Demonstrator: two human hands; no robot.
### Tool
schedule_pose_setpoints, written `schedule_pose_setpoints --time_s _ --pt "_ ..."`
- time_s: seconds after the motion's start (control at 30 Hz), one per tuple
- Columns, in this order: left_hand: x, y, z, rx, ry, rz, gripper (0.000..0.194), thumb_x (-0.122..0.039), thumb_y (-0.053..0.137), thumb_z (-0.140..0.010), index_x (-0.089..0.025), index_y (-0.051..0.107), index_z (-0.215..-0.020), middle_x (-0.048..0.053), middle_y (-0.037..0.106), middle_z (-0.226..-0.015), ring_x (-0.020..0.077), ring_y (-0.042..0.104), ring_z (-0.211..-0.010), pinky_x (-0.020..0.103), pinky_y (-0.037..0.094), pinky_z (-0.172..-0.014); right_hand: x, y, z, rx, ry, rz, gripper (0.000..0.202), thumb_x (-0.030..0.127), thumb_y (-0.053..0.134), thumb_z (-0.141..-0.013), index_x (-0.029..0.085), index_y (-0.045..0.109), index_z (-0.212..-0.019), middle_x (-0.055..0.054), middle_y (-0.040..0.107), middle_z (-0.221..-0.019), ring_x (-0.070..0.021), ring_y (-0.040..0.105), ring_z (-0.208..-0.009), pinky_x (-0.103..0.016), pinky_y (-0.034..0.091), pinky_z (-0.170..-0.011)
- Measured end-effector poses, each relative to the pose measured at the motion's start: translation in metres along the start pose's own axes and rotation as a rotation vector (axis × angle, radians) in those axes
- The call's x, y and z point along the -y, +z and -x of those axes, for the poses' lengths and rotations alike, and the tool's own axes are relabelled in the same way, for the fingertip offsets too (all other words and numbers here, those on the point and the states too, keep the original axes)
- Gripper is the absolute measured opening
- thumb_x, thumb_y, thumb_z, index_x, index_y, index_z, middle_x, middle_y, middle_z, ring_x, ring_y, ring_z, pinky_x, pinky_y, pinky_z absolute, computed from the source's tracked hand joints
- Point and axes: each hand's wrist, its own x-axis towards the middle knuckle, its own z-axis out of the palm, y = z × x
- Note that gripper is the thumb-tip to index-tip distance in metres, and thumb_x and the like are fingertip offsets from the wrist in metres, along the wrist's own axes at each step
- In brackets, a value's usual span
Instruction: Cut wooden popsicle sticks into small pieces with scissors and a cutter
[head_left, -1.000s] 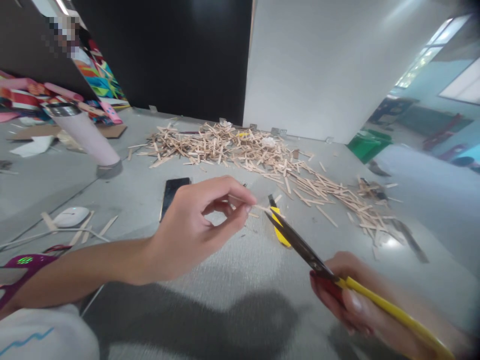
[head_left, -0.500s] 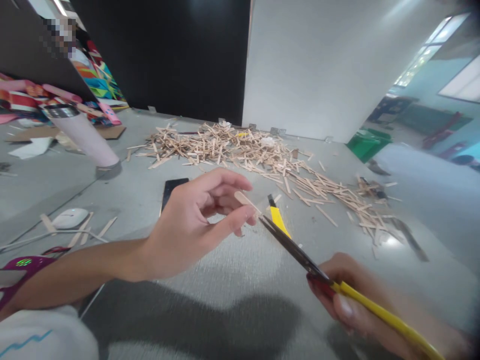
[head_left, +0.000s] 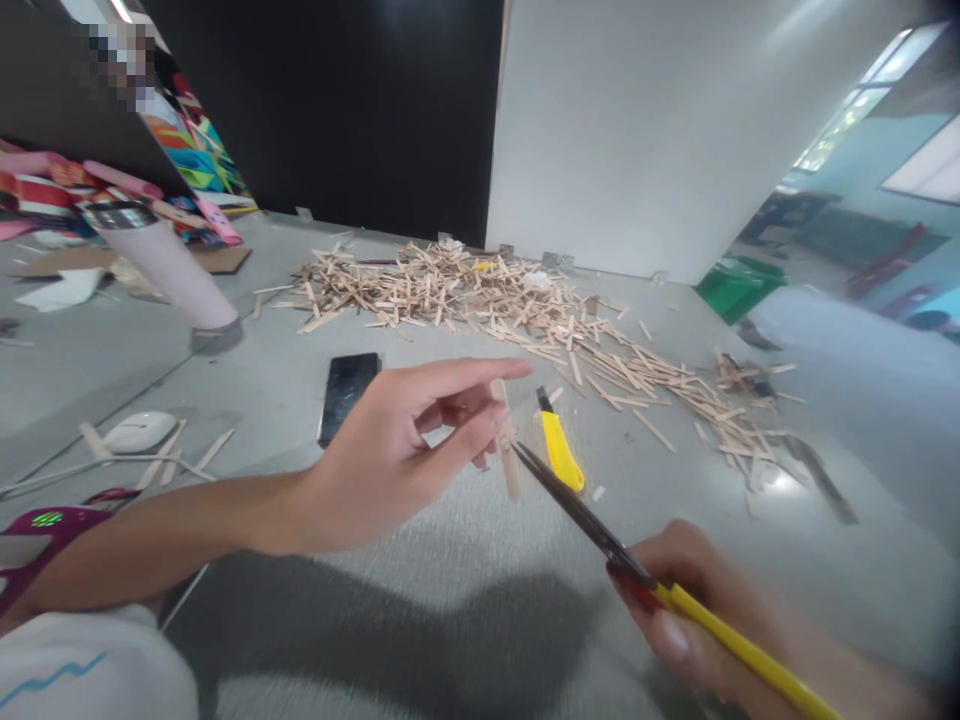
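Observation:
A wooden craft stick (head_left: 511, 472) is pinched between the thumb and fingers of my left hand (head_left: 405, 450), its index finger stretched out past the stick. The stick stands nearly upright, and its middle is partly covered by the thumb. My right hand (head_left: 690, 610) grips long-nose pliers (head_left: 574, 510) with yellow and red handles. Their dark narrow tips point at the stick, close beside it; whether they touch it I cannot tell. Behind the tips, a yellow utility knife (head_left: 559, 450) lies on the grey table (head_left: 465, 590).
A large heap of craft sticks (head_left: 450, 290) spreads along the back and right. Left of my hand lie a black phone (head_left: 349, 395) and a white mouse (head_left: 140, 432) with several loose sticks. A pale tumbler (head_left: 169, 265) stands at the left. Beyond the table is a green bin (head_left: 739, 288).
The craft stick has turned from slanting to nearly upright in my left hand, and the index finger has straightened. The pliers have shifted slightly left and down.

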Motion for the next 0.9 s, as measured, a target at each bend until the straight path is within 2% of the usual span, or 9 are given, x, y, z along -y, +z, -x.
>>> schedule_pose_setpoints --time_s 0.13,0.3,0.47,0.57,0.7,0.9 --pt "0.005 -0.001 -0.003 0.079 -0.049 0.048 0.042 -0.025 0.062 -0.109 -0.015 0.07 -0.149 0.0 0.067 -0.079 0.0119 0.063 -0.066 0.022 0.059 -0.063 0.005 0.002 0.002 0.056 0.065 -0.042 0.069 0.089 0.063 -0.091 0.021 0.067 -0.103 -0.002 0.061 -0.084 -0.0154 0.05 -0.068 -0.028 0.042 -0.06" --pt "0.005 -0.002 -0.004 0.144 -0.09 0.011 0.04 -0.026 0.061 -0.11 -0.018 0.074 -0.147 0.0 0.064 -0.076 0.0122 0.062 -0.065 0.02 0.055 -0.061 0.014 0.002 0.001 0.126 0.086 -0.105 0.067 0.087 0.062 -0.093 0.021 0.063 -0.102 0.001 0.057 -0.081 -0.012 0.045 -0.063 -0.026 0.037 -0.056" --pt "0.005 -0.003 -0.007 0.215 0.016 -0.062 0.041 -0.02 0.057 -0.11 -0.023 0.075 -0.147 0.0 0.064 -0.077 0.0122 0.062 -0.064 0.02 0.055 -0.061 0.014 -0.004 -0.003 0.265 0.187 -0.168 0.069 0.088 0.065 -0.091 0.02 0.061 -0.102 0.005 0.053 -0.076 -0.0085 0.045 -0.054 -0.021 0.037 -0.049" --pt "0.006 -0.004 -0.009 0.276 0.03 -0.088 0.043 -0.019 0.055 -0.111 -0.024 0.073 -0.149 -0.002 0.06 -0.075 0.0121 0.061 -0.064 0.02 0.054 -0.062 0.012 -0.007 -0.005 0.321 0.181 -0.171 0.067 0.085 0.066 -0.093 0.02 0.06 -0.1 0.005 0.052 -0.075 -0.0085 0.046 -0.053 -0.02 0.038 -0.047" --pt "0.006 -0.005 -0.011 0.32 -0.044 -0.098 0.043 -0.023 0.054 -0.112 -0.019 0.071 -0.151 -0.002 0.061 -0.071 0.0122 0.061 -0.061 0.019 0.051 -0.058 0.017 -0.006 -0.007 0.308 0.207 -0.166 0.064 0.084 0.068 -0.092 0.021 0.059 -0.097 0.007 0.049 -0.066 -0.0085 0.043 -0.051 -0.019 0.036 -0.047" --pt "0.006 -0.004 -0.013 0.335 -0.092 -0.061 0.042 -0.023 0.054 -0.113 -0.024 0.071 -0.151 -0.004 0.06 -0.069 0.0118 0.066 -0.059 0.02 0.052 -0.058 0.04 -0.007 -0.012 0.313 0.297 -0.107 0.068 0.086 0.067 -0.089 0.022 0.051 -0.074 0.007 0.042 -0.053 -0.008 0.038 -0.048 -0.019 0.03 -0.046"
